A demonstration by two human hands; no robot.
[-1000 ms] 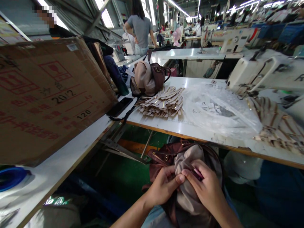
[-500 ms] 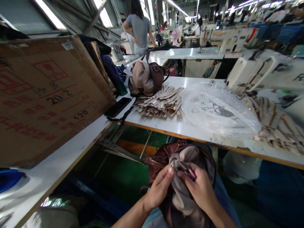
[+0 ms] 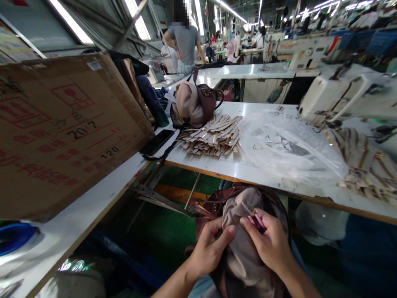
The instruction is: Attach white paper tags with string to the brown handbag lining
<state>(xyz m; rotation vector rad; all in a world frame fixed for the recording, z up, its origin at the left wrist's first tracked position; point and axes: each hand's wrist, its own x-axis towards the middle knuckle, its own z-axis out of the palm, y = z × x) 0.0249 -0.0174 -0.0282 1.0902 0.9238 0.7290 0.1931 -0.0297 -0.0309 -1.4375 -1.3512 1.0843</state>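
Note:
On my lap rests a maroon handbag (image 3: 208, 207) with its beige lining (image 3: 245, 252) pulled out over the opening. My left hand (image 3: 211, 244) pinches a fold of that lining between thumb and fingers. In my right hand (image 3: 268, 240) is a small pair of pink-handled thread snips (image 3: 257, 222), its thin blades pointing up and left over the cloth. The right fingertips also rest against the lining. The fingers hide part of the snips' handles.
A white table's wooden edge (image 3: 223, 174) runs just beyond the bag. On it lie beige zipper strips (image 3: 214, 138), a clear plastic bag (image 3: 294, 161), a phone (image 3: 157, 142) and another maroon bag (image 3: 206, 103). A cardboard box (image 3: 71, 132) stands left, a sewing machine (image 3: 347, 97) right.
My right hand has moved slightly right with the snips, whose blades now show above the lining. My left hand has shifted lower on the cloth, and the bunched fold has loosened.

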